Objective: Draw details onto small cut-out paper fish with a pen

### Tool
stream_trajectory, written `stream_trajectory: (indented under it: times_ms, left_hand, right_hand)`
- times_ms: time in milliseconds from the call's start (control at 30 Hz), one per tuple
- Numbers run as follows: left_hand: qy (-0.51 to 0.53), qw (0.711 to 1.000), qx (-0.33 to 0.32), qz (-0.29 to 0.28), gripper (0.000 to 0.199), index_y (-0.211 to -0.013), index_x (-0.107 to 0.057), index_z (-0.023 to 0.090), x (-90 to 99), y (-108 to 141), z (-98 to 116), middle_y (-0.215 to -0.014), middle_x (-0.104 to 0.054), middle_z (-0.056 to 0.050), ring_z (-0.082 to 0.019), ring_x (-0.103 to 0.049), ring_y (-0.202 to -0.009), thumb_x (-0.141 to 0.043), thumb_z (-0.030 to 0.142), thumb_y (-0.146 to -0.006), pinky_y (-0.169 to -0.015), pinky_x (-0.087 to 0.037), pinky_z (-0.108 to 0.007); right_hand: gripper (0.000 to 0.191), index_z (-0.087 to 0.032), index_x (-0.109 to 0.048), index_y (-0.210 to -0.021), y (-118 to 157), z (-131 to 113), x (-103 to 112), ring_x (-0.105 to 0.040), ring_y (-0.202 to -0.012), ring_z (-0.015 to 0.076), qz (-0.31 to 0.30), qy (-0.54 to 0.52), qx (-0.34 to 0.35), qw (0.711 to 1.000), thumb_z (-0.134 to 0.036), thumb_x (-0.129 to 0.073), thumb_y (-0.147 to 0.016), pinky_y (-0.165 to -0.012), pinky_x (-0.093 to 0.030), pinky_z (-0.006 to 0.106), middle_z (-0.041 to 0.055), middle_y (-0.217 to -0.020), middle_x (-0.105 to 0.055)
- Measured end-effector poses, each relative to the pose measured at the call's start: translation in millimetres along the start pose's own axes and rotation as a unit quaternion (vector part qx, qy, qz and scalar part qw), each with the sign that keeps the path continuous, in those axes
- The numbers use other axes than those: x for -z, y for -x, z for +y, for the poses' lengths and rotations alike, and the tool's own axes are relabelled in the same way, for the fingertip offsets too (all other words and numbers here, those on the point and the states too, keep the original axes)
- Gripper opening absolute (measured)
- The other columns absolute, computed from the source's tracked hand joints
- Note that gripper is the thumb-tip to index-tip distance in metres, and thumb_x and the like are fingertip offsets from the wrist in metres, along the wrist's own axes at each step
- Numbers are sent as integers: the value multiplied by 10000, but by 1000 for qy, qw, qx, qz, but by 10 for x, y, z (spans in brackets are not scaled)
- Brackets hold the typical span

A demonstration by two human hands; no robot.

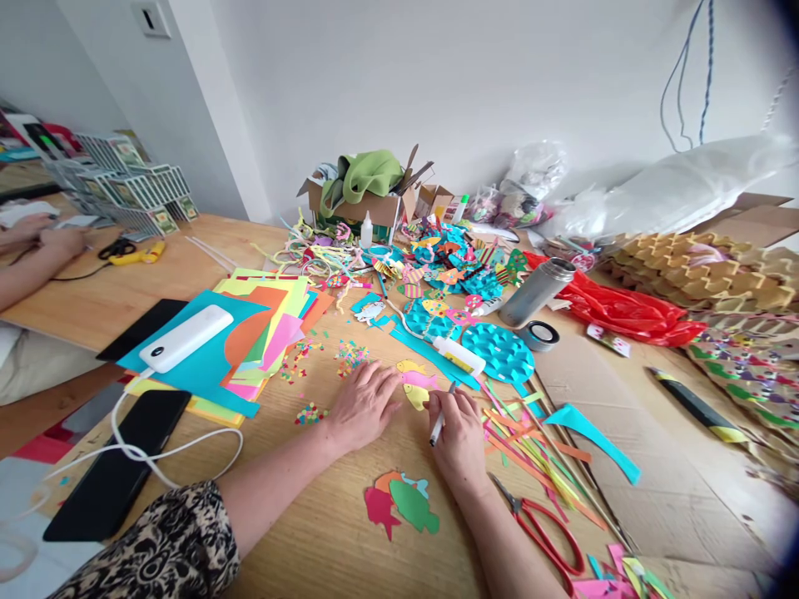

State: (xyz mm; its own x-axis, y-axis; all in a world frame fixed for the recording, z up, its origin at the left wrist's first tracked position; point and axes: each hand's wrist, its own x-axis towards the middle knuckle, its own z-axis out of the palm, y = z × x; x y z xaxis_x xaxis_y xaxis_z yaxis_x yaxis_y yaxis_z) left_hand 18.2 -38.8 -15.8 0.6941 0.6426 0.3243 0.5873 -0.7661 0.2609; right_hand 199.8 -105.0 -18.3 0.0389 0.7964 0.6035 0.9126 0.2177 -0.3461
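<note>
My left hand (363, 405) lies flat on the wooden table, fingers stretched out, its tips near small paper fish. These are a yellow fish (412, 366), a pink fish (423, 381) and a second yellow fish (415, 398) close together. Between the fingers of my right hand (460, 433) is a marker (437, 426), tilted beside the fish; my fingers partly hide its tip. Nearer to me is a group of cut paper fish, with a green fish (415, 506) and a red fish (379, 509) on top. Red-handled scissors (546, 528) rest by my right forearm.
Coloured paper sheets (255, 324), a white power bank (187, 337) and a black phone (118, 466) lie left. Ahead are a glue bottle (459, 356), blue egg-tray pieces (499, 349) and a steel flask (537, 291). A utility knife (696, 405) lies right. Another person's hands (59, 245) are far left.
</note>
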Motion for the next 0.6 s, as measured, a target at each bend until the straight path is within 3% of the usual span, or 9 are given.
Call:
stream_trajectory:
  times_ms: [133,267,500,600]
  left_hand:
    - [6,1000,-15,3,394,-1341,-466,165,0,32,-3,-1310,-572,-92,-277,-399,-1303,-457,313,-975,-1132,-283,-479]
    - [11,1000,-21,5,415,-1345,-465,158,-22,41,-5,-1281,-594,-88,-293,-405,-1297,-480,325,-966,-1123,-295,-496]
    - [39,999,-10,10,415,-1354,-465,154,35,42,-19,-1343,-536,-119,-286,-392,-1309,-491,260,-954,-1124,-308,-500]
    - [71,997,-19,-16,314,-1252,-563,174,135,133,44,-1299,-565,-113,-289,-386,-1310,-505,244,-951,-1110,-322,-516]
  right_hand:
    - [173,-203,-577,-847,15,11,-24,-586,-762,241,-20,6,-8,1000,-158,-450,-956,-747,-424,375,55,-708,-626]
    - [172,-199,-595,-867,17,26,-56,-587,-773,240,-21,-16,-12,1000,-158,-452,-954,-751,-425,373,61,-730,-640]
    - [171,-209,-610,-877,0,33,-33,-610,-796,224,45,-76,-68,994,-222,-466,-966,-720,-465,356,74,-830,-691]
    - [181,-210,-602,-873,2,30,-22,-621,-803,215,62,-100,-104,988,-223,-450,-972,-729,-483,352,73,-849,-712]
